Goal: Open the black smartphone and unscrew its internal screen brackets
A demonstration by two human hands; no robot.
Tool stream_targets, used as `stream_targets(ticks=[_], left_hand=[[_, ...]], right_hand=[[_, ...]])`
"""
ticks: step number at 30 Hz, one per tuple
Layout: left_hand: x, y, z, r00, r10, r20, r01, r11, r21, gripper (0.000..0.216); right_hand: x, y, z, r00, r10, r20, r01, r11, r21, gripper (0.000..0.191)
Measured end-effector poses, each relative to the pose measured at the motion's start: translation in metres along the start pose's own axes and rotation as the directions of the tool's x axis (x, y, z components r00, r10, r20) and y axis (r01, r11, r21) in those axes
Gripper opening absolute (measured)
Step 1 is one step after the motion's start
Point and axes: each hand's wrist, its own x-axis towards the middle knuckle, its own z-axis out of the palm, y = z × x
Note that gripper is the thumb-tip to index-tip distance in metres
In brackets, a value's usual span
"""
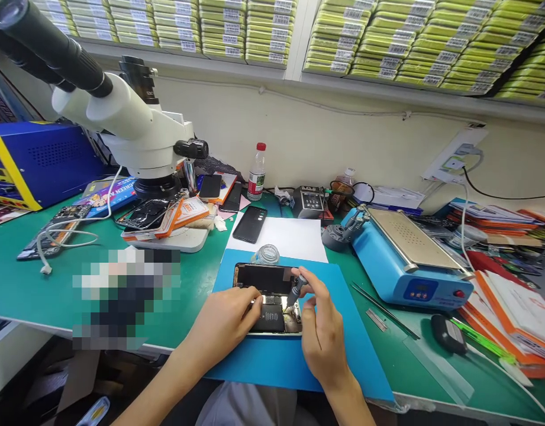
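Observation:
An opened phone (pixel 270 319) lies on the blue mat (pixel 236 364) in front of me, its battery and inner parts bare. The phone's dark screen (pixel 267 280) is folded up along the far side. My left hand (pixel 225 313) grips the phone's left end, with thumb and forefinger bent over it. Between the fingers of my right hand (pixel 323 322) is a small dark screwdriver (pixel 295 290), its tip pointing down at the right part of the phone's inside. Just behind the screen stands a clear round jar (pixel 267 254).
A microscope (pixel 134 130) stands at the back left, near stacked phone parts. To the right sit a blue heating plate machine (pixel 414 260), tweezers (pixel 385 310) and a black case (pixel 448 334). Another black phone (pixel 250 224) lies on white paper (pixel 294 234) behind the mat.

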Motion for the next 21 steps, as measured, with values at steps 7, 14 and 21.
stream_targets(ticks=[7, 14, 21], left_hand=[[0.008, 0.027, -0.009, 0.999, 0.022, 0.047, -0.023, 1.000, 0.017, 0.009], [0.020, 0.025, 0.008, 0.996, 0.006, 0.086, 0.008, 0.986, -0.165, 0.005], [0.016, 0.018, 0.014, 0.999, -0.011, 0.053, 0.021, 0.981, -0.194, 0.006]], right_hand=[[0.000, 0.002, 0.007, 0.995, 0.087, -0.055, -0.082, 0.993, 0.089, 0.052], [-0.001, -0.001, 0.005, 0.985, 0.166, -0.042, -0.142, 0.928, 0.346, 0.048], [-0.004, 0.003, 0.006, 0.974, 0.198, -0.114, -0.172, 0.965, 0.199, 0.048]])
